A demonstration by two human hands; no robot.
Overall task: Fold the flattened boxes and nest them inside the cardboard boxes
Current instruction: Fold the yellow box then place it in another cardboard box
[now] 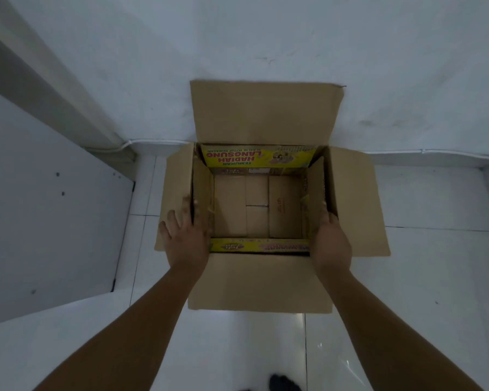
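Glossy white tiled floor (424, 277) across the lower frame, pale wall (266, 38) across the upper part, grey panel (40, 221) at the left edge.

In the centre of the frame, large brown cardboard box (261, 280) standing open on the floor against the wall, all four flaps spread outward: far flap leaning up the wall, near flap lying toward the bottom of the frame.

Nested inside it, smaller yellow printed carton (259, 159), also open at the top, walls close against the brown walls, brown bottom flaps visible deep in the middle. Seems almost seated; whether fully down cannot be told.

Left hand (185, 238) at the centre-left, on the left rim near the front corner, palm flat on the spread flap, fingers (194, 206) blurred and hooked over the edge between the two walls. Half curled, pressing rather than carrying.

Right hand (332, 241) at the centre-right, mirrored on the right rim, fingers bent over the edge into the gap, gripping the wall there.

Carton directly between both hands, equally near to each, long axis running left to right. Probable next move: straight push downward on both sides together, evenly, otherwise risk of jamming crooked.
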